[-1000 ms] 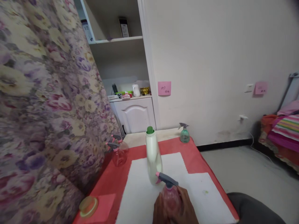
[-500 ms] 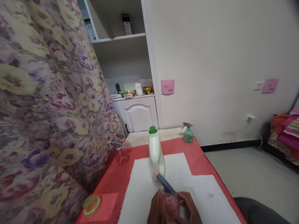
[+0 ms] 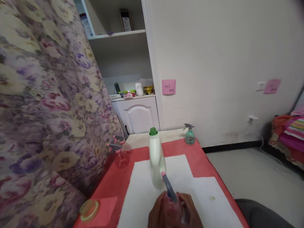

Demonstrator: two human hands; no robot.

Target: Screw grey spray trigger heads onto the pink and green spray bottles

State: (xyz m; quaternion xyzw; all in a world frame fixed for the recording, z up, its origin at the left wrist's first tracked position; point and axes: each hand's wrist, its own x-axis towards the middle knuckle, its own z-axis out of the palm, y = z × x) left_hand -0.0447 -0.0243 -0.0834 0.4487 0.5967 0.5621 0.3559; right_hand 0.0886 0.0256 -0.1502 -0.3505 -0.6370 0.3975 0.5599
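Note:
A pink see-through spray bottle (image 3: pixel 171 210) with a grey spray head and pink nozzle is held between my two hands, low in the view. My left hand (image 3: pixel 157 210) is closed around its left side. On the other side my right hand (image 3: pixel 191 210) wraps the bottle, its lower fingers partly hidden. The nozzle points up and away from me. Just beyond it, a tall pale green jug (image 3: pixel 155 158) with a green stopper in its mouth stands upright on white paper (image 3: pixel 199 196).
Pink spray bottles (image 3: pixel 122 159) stand at the table's left edge, and a green spray bottle (image 3: pixel 190 136) at the far right corner. A round yellowish lid (image 3: pixel 89 210) lies front left on the red cloth (image 3: pixel 106 186). A floral curtain (image 3: pixel 47 110) hangs along the left.
The spray bottle in my hands has turned, so its nozzle now points more directly away from me. My hands stay around it. The camera view has shifted slightly.

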